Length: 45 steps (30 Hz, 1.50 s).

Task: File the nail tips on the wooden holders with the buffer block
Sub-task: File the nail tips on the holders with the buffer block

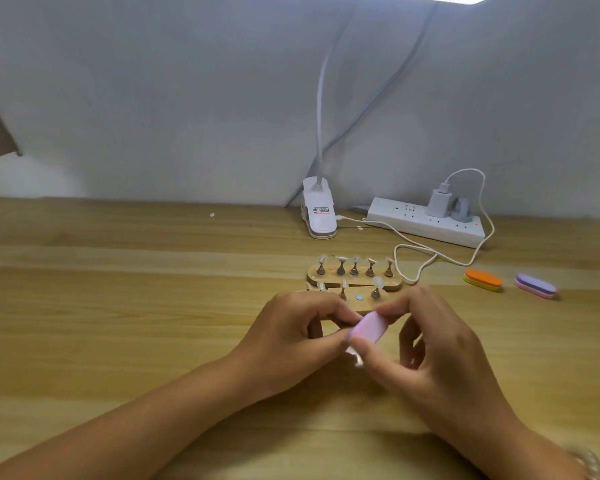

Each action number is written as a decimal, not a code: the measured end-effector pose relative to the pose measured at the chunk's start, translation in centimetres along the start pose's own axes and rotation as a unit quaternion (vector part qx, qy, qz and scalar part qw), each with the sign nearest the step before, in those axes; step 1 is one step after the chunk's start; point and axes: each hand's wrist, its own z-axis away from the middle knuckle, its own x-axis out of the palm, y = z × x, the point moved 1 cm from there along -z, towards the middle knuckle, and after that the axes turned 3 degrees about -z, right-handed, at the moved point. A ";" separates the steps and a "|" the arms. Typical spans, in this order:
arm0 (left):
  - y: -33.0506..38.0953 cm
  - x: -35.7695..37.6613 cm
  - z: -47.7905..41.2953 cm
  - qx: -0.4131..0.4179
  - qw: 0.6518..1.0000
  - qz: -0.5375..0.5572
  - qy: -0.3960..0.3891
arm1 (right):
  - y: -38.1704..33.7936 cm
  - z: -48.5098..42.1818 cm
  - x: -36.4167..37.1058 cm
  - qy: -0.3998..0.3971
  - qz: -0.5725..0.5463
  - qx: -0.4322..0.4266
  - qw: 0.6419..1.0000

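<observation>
Two wooden holders lie on the table, one behind the other. The far holder (354,274) carries several clear nail tips on metal stands. The near holder (364,299) shows a bare magnet spot (360,297) and a few stands with tips, partly hidden by my hands. My right hand (430,348) pinches a pink buffer block (369,328) between thumb and fingers. My left hand (291,334) pinches something small against the block's left end. A clear tip seems to show just below the block (355,356), blurred.
An orange-yellow buffer block (484,280) and a purple-pink one (536,285) lie to the right. Behind the holders stand a white clip lamp base (319,211) and a power strip (426,221), whose white cable (416,265) loops close to the far holder.
</observation>
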 end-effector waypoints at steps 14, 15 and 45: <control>0.1 0.2 0.1 0.038 0.999 -0.008 0.001 | 0.9 -0.4 -0.3 0.023 -0.098 0.072 0.992; 0.1 0.2 0.2 0.044 0.999 0.000 -0.004 | 0.8 -0.3 -0.2 0.020 -0.095 0.058 0.994; -0.2 0.0 -0.1 -0.010 0.996 0.087 -0.035 | 0.3 -0.3 -0.3 0.035 -0.072 0.030 0.996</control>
